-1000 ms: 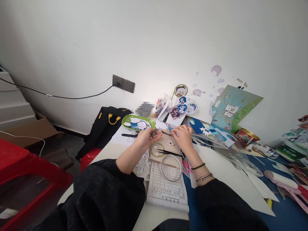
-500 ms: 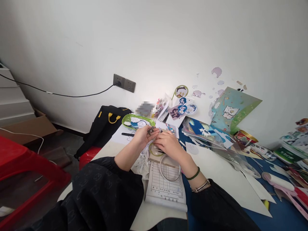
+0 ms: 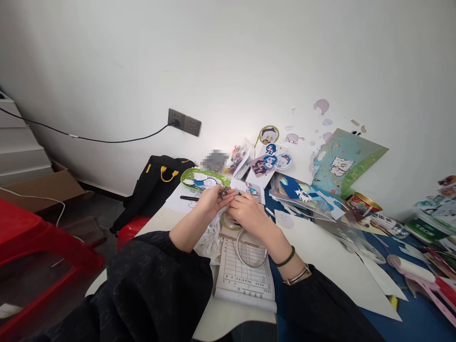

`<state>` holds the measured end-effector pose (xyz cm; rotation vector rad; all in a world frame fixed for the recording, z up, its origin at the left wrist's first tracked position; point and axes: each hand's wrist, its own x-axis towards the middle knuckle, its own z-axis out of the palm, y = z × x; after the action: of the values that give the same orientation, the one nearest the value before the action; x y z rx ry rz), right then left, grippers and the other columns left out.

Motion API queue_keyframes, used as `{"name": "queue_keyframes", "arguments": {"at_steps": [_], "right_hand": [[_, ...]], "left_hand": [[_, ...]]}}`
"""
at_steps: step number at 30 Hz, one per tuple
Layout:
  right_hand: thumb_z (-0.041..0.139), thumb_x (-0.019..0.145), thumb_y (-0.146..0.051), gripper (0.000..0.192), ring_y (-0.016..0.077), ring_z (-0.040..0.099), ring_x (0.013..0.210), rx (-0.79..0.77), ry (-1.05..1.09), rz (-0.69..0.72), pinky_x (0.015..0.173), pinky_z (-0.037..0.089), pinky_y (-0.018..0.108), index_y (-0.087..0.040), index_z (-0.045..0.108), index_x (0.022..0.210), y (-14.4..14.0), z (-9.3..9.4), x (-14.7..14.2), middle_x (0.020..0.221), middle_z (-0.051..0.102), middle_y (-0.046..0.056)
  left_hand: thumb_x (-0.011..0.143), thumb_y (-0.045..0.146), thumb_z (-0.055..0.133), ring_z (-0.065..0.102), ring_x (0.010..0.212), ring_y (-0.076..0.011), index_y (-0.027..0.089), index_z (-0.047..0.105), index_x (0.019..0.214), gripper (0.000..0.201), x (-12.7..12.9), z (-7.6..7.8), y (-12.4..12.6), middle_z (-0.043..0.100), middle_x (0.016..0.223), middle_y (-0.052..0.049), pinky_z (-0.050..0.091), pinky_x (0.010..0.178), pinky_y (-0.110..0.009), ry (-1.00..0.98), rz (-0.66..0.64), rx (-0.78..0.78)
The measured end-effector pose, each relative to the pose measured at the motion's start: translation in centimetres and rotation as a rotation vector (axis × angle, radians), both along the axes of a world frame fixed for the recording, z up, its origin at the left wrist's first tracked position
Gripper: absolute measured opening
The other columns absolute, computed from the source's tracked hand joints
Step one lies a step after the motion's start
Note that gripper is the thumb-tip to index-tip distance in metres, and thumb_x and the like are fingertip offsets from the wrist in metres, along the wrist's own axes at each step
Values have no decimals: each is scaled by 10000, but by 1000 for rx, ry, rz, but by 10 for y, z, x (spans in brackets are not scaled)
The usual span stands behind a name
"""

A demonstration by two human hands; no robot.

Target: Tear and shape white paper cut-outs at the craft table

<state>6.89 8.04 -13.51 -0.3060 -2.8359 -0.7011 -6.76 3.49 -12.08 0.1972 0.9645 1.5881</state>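
Observation:
My left hand (image 3: 211,203) is closed on a small dark paper cutout (image 3: 223,194), held up over the desk. Close against it is my right hand (image 3: 248,212), its fingers bent together at the cutout's right side; what they pinch is hidden. Below the hands lies a form pad (image 3: 245,275) with printed rows. A pale ring-like loop (image 3: 239,256) rests on the pad. White paper strips (image 3: 210,242) are heaped left of the pad. Partly covered by my right hand is a round greenish piece (image 3: 226,221).
Behind my hands stands a green tray (image 3: 184,178) of paper cutouts, with a black pen (image 3: 188,198) nearby. White sheets (image 3: 320,251) and plastic sleeves (image 3: 327,211) cover the right side. A black bag (image 3: 153,185) and a red stool (image 3: 46,237) are at left.

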Motion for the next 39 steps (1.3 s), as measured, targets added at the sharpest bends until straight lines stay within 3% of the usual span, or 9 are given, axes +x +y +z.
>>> {"name": "queue_keyframes", "arguments": {"at_steps": [12,22,25,29,33,39], "right_hand": [[533,872,-99,197,185,543,813,-9,38,17,722,339,330,-163,641,720,-2,-3,-3,746,648,35],[518,885,-165,197,148,590,800,-350,277,-47,792,403,283,-212,680,783,3,7,17,826,707,1],[526,885,-193,185,145,604,832,-247,372,-241,788,406,269,-232,702,841,19,12,33,882,725,-9],[521,877,-175,205,218,574,849,-101,424,-439,748,362,339,-185,717,815,50,13,44,851,726,65],[540,850,-139,205,235,536,855,-35,304,-432,765,319,359,-177,708,739,69,2,36,777,708,85],[546,858,-136,238,222,501,853,-31,160,-387,779,280,366,-194,684,673,71,-7,32,723,693,68]], "left_hand": [[831,27,439,695,605,-164,59,595,873,164,-1,-3,3,695,693,-146,581,593,-210,-8,-7,1],[841,33,435,701,615,-177,45,588,899,163,-1,-2,1,698,724,-163,589,623,-238,-12,-8,5],[852,46,439,706,618,-182,47,585,905,155,0,-1,1,698,717,-156,593,622,-239,-19,-9,12],[854,62,479,708,600,-183,65,580,932,127,0,-3,2,698,691,-138,596,593,-235,-27,-12,6],[843,60,503,707,584,-182,68,583,926,116,0,-6,3,699,668,-126,595,579,-232,-32,-16,3],[842,45,467,707,587,-181,48,591,914,143,1,-6,5,702,656,-129,593,580,-232,-41,-15,4]]}}
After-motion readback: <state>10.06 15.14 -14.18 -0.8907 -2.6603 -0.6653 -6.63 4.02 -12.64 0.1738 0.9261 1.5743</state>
